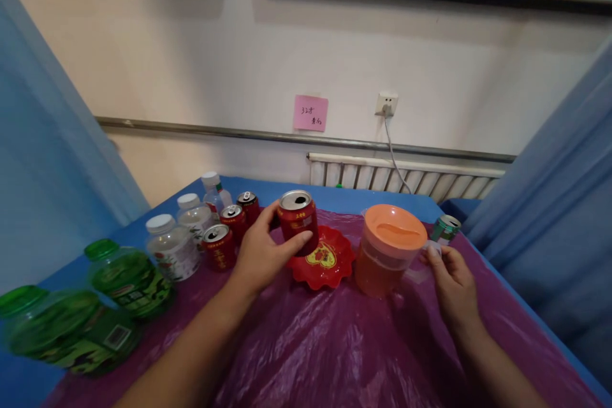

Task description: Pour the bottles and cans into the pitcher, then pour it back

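At a blue worktop (351, 197) set against a pale wall (268, 64), a person grips an opened red can (300, 226) in the left hand (261, 255), thumb and fingers clamped around its sides, as the head view shows. The can is close to upright over the left side of a scalloped red plate (342, 255) with a yellow centre; whether the two touch, I cannot tell. The right hand (452, 280), well apart from the left, has its thumb and fingers closed on the handle of a clear pitcher (375, 268) just right of the plate, holding reddish liquid under an orange lid (396, 226). A green can (445, 229) stands just beyond that hand.

To the left, two red cans (220, 248) and a darker can (248, 206) form a slanting row beside three clear bottles (174, 252) with white caps and two green-capped bottles (131, 280) in green labels. Crinkled purple sheeting (296, 344) covers much of the worktop. Behind it are a white radiator (366, 175), a pink note (310, 113) and a wall socket (386, 104) with a cord plugged in; blue curtains (52, 102) hang at both sides.
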